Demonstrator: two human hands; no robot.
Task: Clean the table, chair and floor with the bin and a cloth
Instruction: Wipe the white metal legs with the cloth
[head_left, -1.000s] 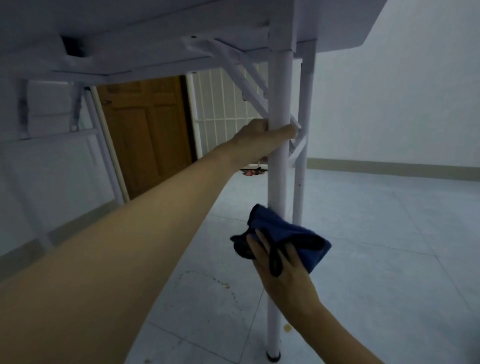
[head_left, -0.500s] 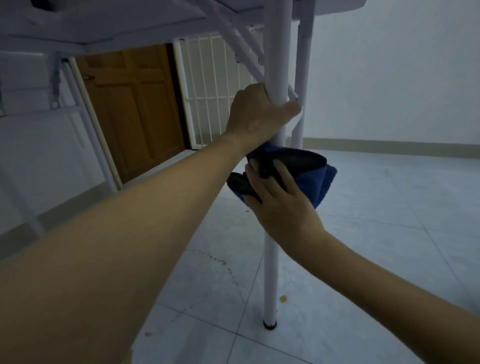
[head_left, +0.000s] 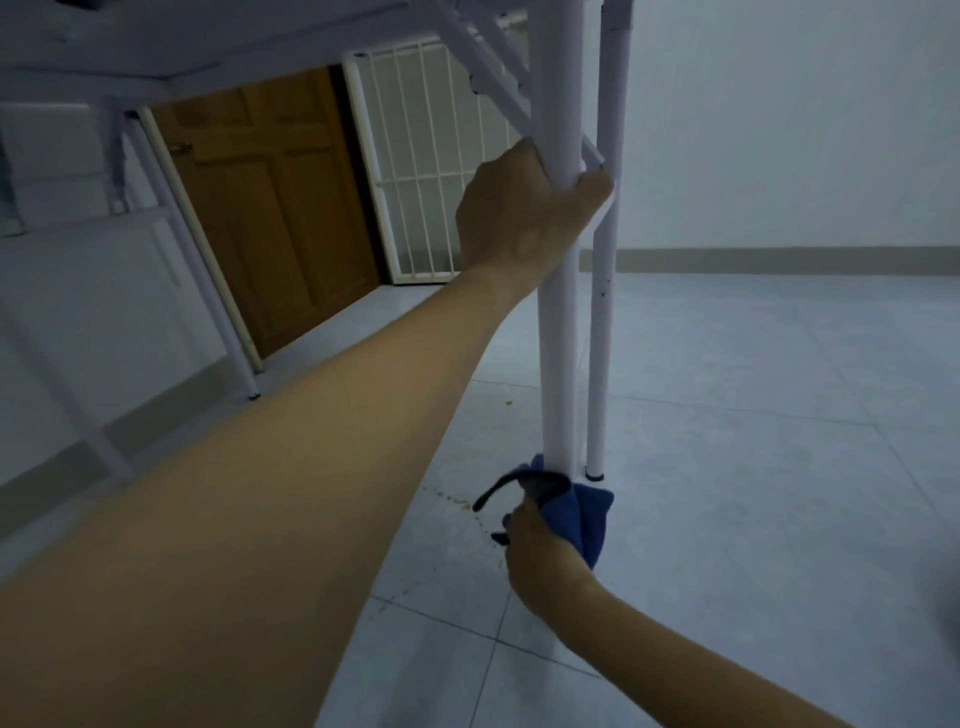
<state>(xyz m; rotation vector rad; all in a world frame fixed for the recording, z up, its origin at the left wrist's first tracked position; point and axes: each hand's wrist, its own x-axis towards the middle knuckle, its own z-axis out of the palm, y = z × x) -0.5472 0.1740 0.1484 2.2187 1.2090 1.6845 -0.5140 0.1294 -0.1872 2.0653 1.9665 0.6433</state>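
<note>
my left hand (head_left: 524, 208) is clenched round the white leg (head_left: 558, 338) of the table, with the thumb hooked past its right side, high up where the slanted braces meet it. straight below, my right hand (head_left: 540, 556) clutches the blue cloth (head_left: 587, 514) — bunched against the very foot of that same leg, down at the floor (head_left: 753, 415), though i cannot tell whether it touches the tiles. a dark edge of the cloth sticks out to the left, above my right hand. just beyond the cloth a second leg (head_left: 602, 312) stands on its black cap. left of my right hand a thin trail of yellowish specks (head_left: 460, 501) lies on the pale tiles. over my left hand is the underside of the tabletop (head_left: 156, 41) — and past that hand a brown wooden door (head_left: 275, 208) and a white barred gate (head_left: 431, 156).
</note>
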